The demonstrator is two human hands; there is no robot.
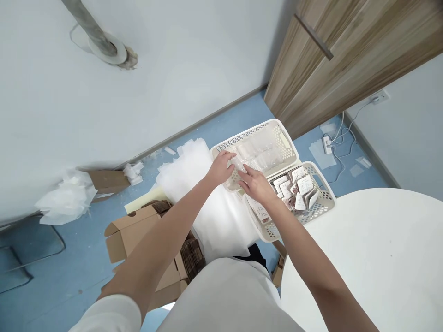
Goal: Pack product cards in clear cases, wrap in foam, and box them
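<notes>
Both my hands are over the near left end of a white perforated basket. My left hand [221, 168] has its fingers curled round one side of a small clear plastic packet [237, 163]. Against the packet's other side are the fingertips of my right hand [255, 183], its fingers slightly spread. More clear packets [259, 150] lie in rows inside the basket [290, 146]. A second white basket [327, 203], beside the first and nearer the round table, holds several white printed cards or packets [305, 185].
White foam sheets [221, 216] are stacked left of the baskets. Flattened cardboard boxes [133, 230] lie at the lower left. A round white table [374, 249] fills the lower right. A wooden cabinet [332, 60] stands behind; a power strip [327, 145] with cables is on the floor.
</notes>
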